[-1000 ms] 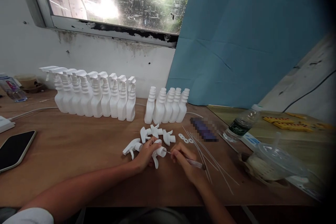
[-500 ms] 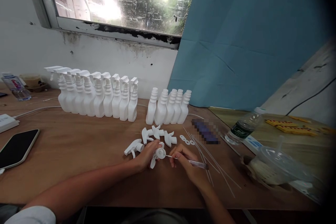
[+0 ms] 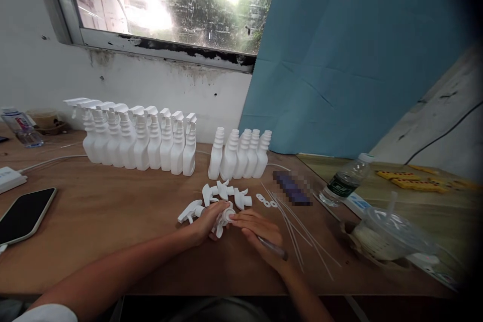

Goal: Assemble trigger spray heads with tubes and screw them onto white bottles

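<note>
My left hand (image 3: 207, 222) is closed around a white trigger sprayer head (image 3: 228, 215), its round collar opening turned up toward me. Fingertips of my right hand (image 3: 262, 229) touch that collar. Tucked in the same right hand is a screwdriver-like tool (image 3: 274, 248) with a clear handle; its thin shaft is hidden by the fingers. Several more sprayer heads (image 3: 242, 198) lie just beyond my hands. Flat white washers (image 3: 267, 204) rest to their right, beside long thin white dip tubes (image 3: 296, 239).
White bottles with sprayers fitted (image 3: 141, 141) stand in a row at the back. Several open-necked white bottles (image 3: 230, 158) stand right of them. A phone (image 3: 26, 215) lies at left. A water bottle (image 3: 345, 181) and a lidded plastic cup (image 3: 392, 236) stand at right.
My right hand has moved left onto the sprayer head's collar, fingers now extended over it. The tool's shaft, visible before at the collar, is now hidden, its handle tilted down in the palm.
</note>
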Tool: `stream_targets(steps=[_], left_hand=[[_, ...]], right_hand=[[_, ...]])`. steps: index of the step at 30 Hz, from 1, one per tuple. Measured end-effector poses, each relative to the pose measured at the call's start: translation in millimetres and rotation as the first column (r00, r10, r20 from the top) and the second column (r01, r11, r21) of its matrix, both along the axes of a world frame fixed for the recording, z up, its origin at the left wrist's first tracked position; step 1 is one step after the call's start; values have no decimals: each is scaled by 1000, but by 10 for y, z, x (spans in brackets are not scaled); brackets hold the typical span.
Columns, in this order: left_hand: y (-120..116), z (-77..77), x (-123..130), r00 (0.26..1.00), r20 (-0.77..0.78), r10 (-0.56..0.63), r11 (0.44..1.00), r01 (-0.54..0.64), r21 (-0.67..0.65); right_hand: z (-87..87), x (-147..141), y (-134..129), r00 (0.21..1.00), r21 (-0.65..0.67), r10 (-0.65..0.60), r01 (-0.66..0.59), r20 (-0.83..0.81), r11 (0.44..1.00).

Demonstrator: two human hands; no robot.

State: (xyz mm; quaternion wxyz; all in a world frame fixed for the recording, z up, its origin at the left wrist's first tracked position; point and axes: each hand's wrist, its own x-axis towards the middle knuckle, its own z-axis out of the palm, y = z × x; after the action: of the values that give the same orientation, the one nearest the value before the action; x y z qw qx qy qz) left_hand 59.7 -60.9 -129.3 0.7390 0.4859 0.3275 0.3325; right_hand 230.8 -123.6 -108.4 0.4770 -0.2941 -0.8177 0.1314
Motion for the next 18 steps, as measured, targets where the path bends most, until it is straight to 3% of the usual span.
stream_targets(steps=[3,6,8,11,14,16,18], left_hand=[[67,140,-68,998,38,41,997,-43,58],[218,251,-153,992,90,86,984,-98,148],[309,286,-203,989,106,101,973,-120,196],[338,305,-253,992,59,112,943,-125,310],[249,313,-273,980,-80,184,805,-103,585],[176,306,-275,966,-181,183,697,3,717],[123,283,-273,957,-269,105,609,152,779]], right_hand=[[7,51,-56,958,-84,-205,192,-200,978],[-46,142,-51,809,-254,-473,404,-350,879],[-82,181,-26,747,-328,-552,450,-371,830],[-102,170,1,787,-323,-564,482,-249,815],[-96,109,6,857,-199,-509,487,-75,850],[-95,77,11,876,-106,-481,476,-30,873],[-100,67,21,868,-59,-496,495,-9,867]])
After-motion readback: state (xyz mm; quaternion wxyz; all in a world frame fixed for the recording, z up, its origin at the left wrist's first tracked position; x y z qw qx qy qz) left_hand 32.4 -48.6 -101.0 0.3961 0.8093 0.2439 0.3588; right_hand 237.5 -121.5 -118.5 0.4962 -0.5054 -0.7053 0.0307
